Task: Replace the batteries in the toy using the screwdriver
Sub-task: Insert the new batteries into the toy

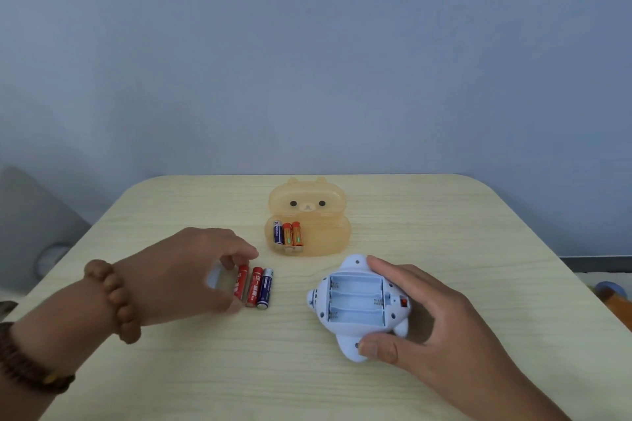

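Observation:
A white and pale-blue toy (345, 343) lies belly-up on the table, its three-slot battery bay (355, 301) uncovered and empty. My right hand (434, 328) grips the toy from the right, thumb on its near edge and forefinger on its far edge. Three loose batteries lie side by side to its left: two red batteries (249, 285) and one blue battery (265, 288). My left hand (181, 278), motion-blurred, hovers over the leftmost red one with fingers curled apart at its two ends; the battery itself lies sharp on the table. A pale blurred patch (213, 276) shows under that hand. No screwdriver is visible.
A translucent orange bear-shaped box (328, 236) stands open behind the toy, with one blue and two orange batteries (288, 233) in its tray. The light wooden table (444, 215) has rounded far corners and ends at a blue-grey wall.

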